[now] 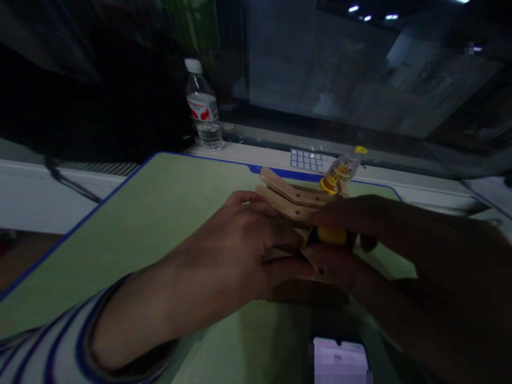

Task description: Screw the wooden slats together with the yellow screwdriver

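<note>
A wooden assembly (286,205) of bent, light-brown bars with dark holes stands on the green tabletop (192,186). My left hand (240,250) is closed around its near left side, with several fingers covering the lower bars. Between the thumb and fingers of my right hand (380,250) is a small yellow and black round piece (331,235), pinched against the assembly's right side. Dim light and my fingers hide where the piece meets the wood.
A lit phone (340,360) lies at the front edge of view. Behind the table, a water bottle (204,112) stands on the white window ledge (256,154). A clear container with yellow ends (342,169) and a blue grid sheet (306,160) are there too.
</note>
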`<state>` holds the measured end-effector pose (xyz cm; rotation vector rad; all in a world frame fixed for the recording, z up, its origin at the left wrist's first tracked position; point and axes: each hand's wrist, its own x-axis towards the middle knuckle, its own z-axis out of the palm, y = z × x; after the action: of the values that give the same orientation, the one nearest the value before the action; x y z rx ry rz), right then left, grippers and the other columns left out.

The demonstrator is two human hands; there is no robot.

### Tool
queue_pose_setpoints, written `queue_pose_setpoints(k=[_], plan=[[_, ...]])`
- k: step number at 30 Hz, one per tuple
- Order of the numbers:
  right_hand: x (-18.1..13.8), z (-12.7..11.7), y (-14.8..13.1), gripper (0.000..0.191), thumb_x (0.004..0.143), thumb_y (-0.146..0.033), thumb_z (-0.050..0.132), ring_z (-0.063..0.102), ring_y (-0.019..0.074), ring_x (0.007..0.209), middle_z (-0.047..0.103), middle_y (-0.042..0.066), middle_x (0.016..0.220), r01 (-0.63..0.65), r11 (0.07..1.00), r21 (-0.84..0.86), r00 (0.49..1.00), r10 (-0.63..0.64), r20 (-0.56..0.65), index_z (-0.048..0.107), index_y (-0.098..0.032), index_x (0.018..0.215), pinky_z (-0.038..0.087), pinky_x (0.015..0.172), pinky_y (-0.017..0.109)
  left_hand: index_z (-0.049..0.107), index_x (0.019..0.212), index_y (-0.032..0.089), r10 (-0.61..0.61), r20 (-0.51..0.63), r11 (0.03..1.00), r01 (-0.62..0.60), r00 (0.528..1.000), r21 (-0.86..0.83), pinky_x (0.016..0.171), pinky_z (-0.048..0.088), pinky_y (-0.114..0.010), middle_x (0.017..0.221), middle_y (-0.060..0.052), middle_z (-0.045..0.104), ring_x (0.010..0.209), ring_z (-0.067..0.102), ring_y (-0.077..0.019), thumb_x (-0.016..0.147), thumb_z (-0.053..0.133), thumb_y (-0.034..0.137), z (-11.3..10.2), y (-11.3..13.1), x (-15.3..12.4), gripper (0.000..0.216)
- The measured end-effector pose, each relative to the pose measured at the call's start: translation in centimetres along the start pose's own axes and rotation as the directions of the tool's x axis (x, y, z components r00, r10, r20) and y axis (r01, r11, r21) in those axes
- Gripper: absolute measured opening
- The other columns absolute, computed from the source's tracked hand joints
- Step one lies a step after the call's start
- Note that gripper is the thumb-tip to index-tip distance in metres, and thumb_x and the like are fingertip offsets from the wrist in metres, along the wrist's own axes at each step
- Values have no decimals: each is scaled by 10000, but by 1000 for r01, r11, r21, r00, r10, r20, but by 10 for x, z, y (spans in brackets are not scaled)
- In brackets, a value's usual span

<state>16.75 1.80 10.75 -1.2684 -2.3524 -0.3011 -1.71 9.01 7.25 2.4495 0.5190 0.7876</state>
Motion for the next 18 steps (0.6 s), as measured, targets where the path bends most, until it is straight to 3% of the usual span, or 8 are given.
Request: queue_pose_setpoints(k=[1,4,8,12,15,18], plan=[[1,-6,-4,324,950,-283,432,722,208,972,730,-93,1118,-31,998,51,998,34,-50,706,-362,1103,636,709,251,726,934,259,-3,1,1000,3,1000,-12,977,470,-257,991,35,735,988,660,-132,883,622,389,0,0,0,174],[3,-11,-7,356,939,-322,455,742,212,889,755,-96,1039,-152,983,107,988,153,-7,609,-420,1244,637,653,285,729,921,259,-11,14,1000,11,1000,-9,940,491,-263,1010,17,735,1019,657,-149,898,603,381,0,0,-1,176],[4,-6,-3,261,953,-302,475,748,172,757,757,-95,1046,-126,975,181,992,124,21,654,-377,1129,619,676,238,719,838,233,1,21,1000,-1,1000,-4,937,484,-248,1013,21,735,1025,653,-141,898,613,293,-2,0,-2,136],[3,-7,-2,161,937,-304,551,739,140,800,749,-100,1067,-145,950,275,989,142,31,655,-335,1055,590,757,186,729,927,254,13,38,1000,-13,999,16,922,497,-268,1043,12,725,1008,656,-148,893,611,239,-2,-1,-3,123],[3,-9,-4,163,938,-348,545,730,137,744,759,-76,1010,-166,956,243,986,159,45,659,-324,1053,583,699,177,715,1030,284,33,38,999,-35,999,41,964,479,-282,1114,7,707,1087,631,-158,895,605,219,-1,-2,-3,186],[3,-10,-5,190,931,-378,553,698,132,623,757,-62,907,-174,966,193,985,172,28,649,-304,1077,584,753,207,709,1048,290,36,44,997,-39,998,66,986,463,-273,1118,10,708,1104,622,-145,904,589,203,-1,-1,-3,207]])
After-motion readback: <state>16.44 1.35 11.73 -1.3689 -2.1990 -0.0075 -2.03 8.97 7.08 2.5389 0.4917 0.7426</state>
